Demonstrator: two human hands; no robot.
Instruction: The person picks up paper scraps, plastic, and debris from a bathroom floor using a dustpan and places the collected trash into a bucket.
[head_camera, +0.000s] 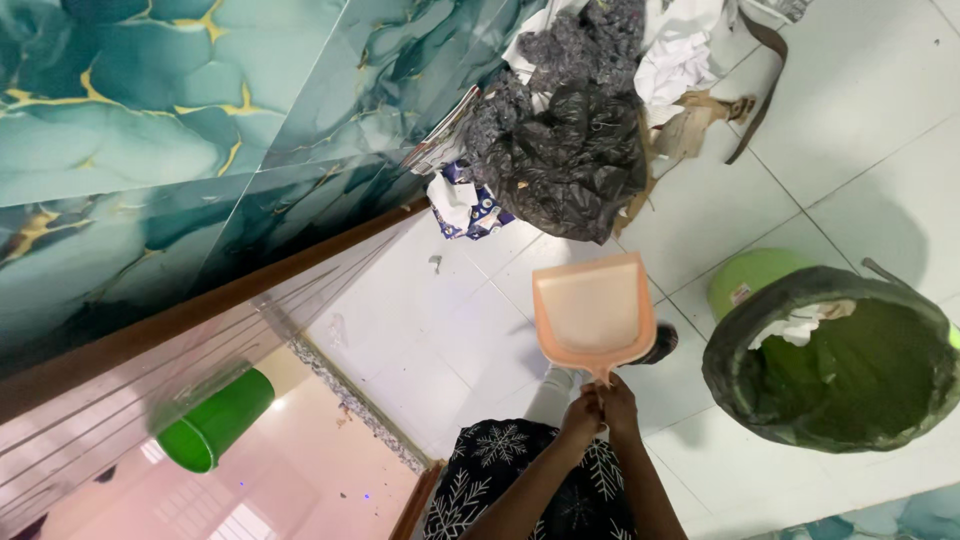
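Both hands, the left hand and the right hand, are closed in a grip on the handle of a peach dustpan held above the white tiled floor. Far from it lies a rubbish pile; right of it stands a green bin lined with a dark bag.

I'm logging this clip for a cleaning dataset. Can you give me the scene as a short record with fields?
Hands: left hand and right hand together grip the dustpan handle
Held thing: peach plastic dustpan, pan end pointing away from the person
Waste pile: black plastic bags, white paper and cardboard scraps against the wall
Bin: green bin with a dark liner, right of the dustpan
Floor: white tiles
Wall: teal marbled tiles
Other: green bucket beyond a wooden threshold
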